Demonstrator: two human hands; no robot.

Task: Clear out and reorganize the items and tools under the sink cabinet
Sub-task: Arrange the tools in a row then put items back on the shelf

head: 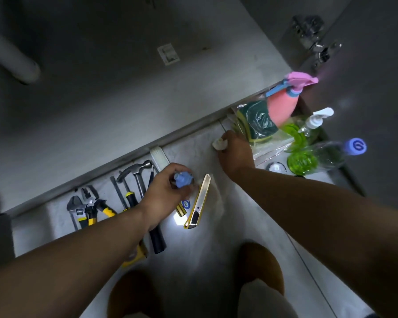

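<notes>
From the head camera, looking down at the cabinet floor [251, 226], the tools lie in a loose row along the front of the cabinet's raised ledge: an adjustable wrench [73, 210] and yellow-handled pliers [91, 208] at the far left, then a screwdriver [131, 198] and a hammer [141, 177], each with its long axis running roughly from the ledge back toward the person. The left hand [168, 183] hovers over the right end of this row, its fingers closed around a small blue object [182, 179]; what that object is cannot be told. Just beside it to the right lies a yellow utility knife [199, 203], its long axis tilted slightly from the ledge toward the person, parallel to the hammer handle, with a small lit torch [180, 211] between it and the hand. The right hand [236, 152] reaches further forward and to the right, fingers pinched on a small white wad [220, 143] pressed against the floor near the ledge. Just beyond that hand sit the cleaning supplies: bagged green sponges [257, 122], a pink spray bottle [283, 106], a pump bottle [313, 125] and a clear bottle with a blue cap [331, 152]. The hands are well apart, each occupied. Judging by the layout, the blue object belongs with the tool row, and the left hand is plainly the nearer one; the gap beside the knife looks like the natural spot.
</notes>
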